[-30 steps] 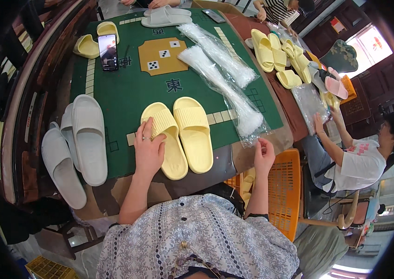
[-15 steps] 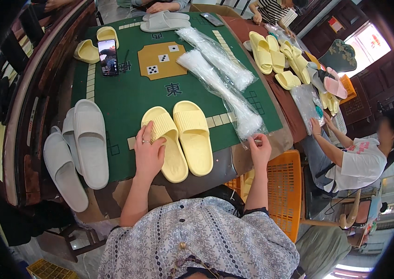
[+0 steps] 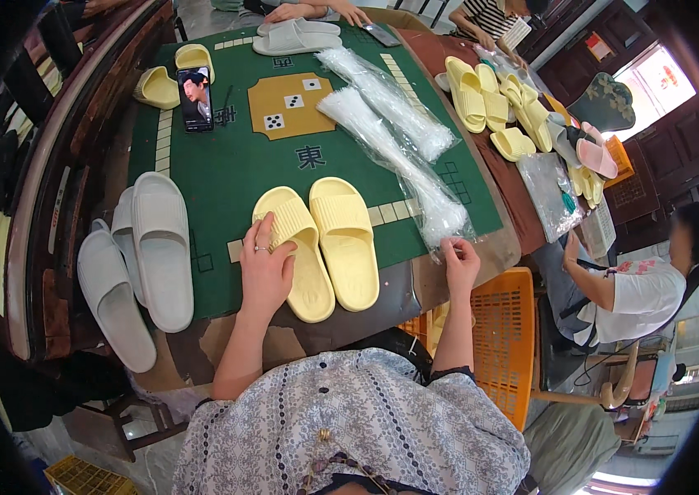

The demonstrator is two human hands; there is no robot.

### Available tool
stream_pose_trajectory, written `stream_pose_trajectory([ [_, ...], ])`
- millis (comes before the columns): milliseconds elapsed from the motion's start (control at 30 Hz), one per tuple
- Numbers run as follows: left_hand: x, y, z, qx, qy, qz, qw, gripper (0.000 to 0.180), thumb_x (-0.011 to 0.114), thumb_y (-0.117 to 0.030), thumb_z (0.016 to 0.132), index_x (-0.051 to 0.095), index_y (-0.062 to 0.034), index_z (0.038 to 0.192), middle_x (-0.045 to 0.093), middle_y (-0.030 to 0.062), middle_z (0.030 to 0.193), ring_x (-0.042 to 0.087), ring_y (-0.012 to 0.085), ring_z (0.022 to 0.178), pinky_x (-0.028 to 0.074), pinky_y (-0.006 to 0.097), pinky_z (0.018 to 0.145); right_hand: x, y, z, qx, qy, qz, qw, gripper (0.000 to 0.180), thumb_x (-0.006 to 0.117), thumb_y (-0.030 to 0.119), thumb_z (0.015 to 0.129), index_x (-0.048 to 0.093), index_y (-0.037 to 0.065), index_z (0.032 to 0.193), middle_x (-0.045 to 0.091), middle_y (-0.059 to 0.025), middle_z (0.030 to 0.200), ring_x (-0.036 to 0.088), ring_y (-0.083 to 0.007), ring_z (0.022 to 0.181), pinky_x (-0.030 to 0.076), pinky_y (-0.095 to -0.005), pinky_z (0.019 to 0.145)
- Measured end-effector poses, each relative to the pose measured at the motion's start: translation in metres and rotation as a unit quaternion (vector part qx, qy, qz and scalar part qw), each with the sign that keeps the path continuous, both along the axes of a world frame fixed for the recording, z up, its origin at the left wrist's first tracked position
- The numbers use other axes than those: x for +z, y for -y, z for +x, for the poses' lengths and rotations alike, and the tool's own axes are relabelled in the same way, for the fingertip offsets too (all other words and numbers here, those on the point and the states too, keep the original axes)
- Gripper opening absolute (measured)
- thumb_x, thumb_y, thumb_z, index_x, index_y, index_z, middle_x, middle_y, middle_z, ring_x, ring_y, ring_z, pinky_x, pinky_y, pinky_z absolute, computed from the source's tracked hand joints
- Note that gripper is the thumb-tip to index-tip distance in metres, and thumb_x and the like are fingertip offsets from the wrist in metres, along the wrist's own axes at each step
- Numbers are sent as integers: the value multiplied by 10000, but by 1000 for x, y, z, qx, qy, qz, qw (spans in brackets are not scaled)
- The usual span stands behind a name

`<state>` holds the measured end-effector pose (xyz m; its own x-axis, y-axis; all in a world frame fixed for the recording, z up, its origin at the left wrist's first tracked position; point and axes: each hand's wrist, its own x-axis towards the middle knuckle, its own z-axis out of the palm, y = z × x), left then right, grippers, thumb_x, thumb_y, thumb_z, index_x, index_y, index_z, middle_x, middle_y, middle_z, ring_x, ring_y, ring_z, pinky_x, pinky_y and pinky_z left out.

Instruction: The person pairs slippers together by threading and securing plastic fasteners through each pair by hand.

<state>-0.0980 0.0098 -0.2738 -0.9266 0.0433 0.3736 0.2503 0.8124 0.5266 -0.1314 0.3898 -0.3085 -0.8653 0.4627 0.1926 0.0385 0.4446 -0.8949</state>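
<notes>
A pair of pale yellow slippers lies side by side on the green table mat, toes away from me: a left slipper and a right slipper. My left hand grips the left slipper at its outer side, fingertips on the ribbed strap and thumb near the foot opening. To the right, my right hand pinches the near end of a clear plastic bag packed with thin white strands. A second similar bag lies beyond it. Grey slippers stand at the left, one leaning over another.
A phone with a lit screen leans against small yellow slippers. Another grey pair lies at the far edge, near a co-worker's hand. More yellow slippers cover the brown table at right. An orange crate stands beside me.
My hands keep their places. At the far edge, a co-worker's hand has reached over to the dark phone. The co-worker at right has drawn their hands back from the clear bag. The propped phone's picture differs.
</notes>
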Motion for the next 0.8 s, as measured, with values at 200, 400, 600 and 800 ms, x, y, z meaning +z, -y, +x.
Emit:
stream_pose_trajectory([
  [200, -2, 0, -1, -3, -1, -3, 1000, 195, 660, -70, 741, 685, -70, 935, 355, 150, 1442, 353, 364, 1287, 363, 485, 1013, 5, 7, -1, -1, -22, -64, 998, 131, 719, 118, 825, 674, 23, 905, 609, 41, 755, 507, -27, 656, 417, -192, 594],
  [400, -1, 0, 0, -2, -1, 0, 1000, 197, 661, -65, 739, 683, -63, 935, 357, 151, 1439, 353, 364, 1286, 363, 486, 1012, 6, 14, -2, 5, -67, -97, 993, 101, 706, 95, 842, 678, 27, 910, 613, 45, 768, 504, -21, 672, 406, -180, 601],
  [600, 1, -2, 0, 0, 6, 4, 1000, 194, 658, -56, 742, 680, -60, 936, 359, 152, 1441, 349, 370, 1292, 349, 477, 1034, 0, 14, -4, -1, -86, -97, 991, 142, 705, 107, 851, 683, 11, 954, 609, 47, 779, 502, -27, 674, 399, -176, 610],
  [800, 1, -1, 1, 2, 8, 10, 1000, 199, 657, -44, 744, 674, -58, 941, 365, 153, 1438, 347, 380, 1293, 336, 465, 1056, 0, 14, -5, 1, -78, -115, 990, 171, 688, 117, 868, 682, -13, 978, 611, 38, 804, 501, -33, 699, 398, -177, 627],
])
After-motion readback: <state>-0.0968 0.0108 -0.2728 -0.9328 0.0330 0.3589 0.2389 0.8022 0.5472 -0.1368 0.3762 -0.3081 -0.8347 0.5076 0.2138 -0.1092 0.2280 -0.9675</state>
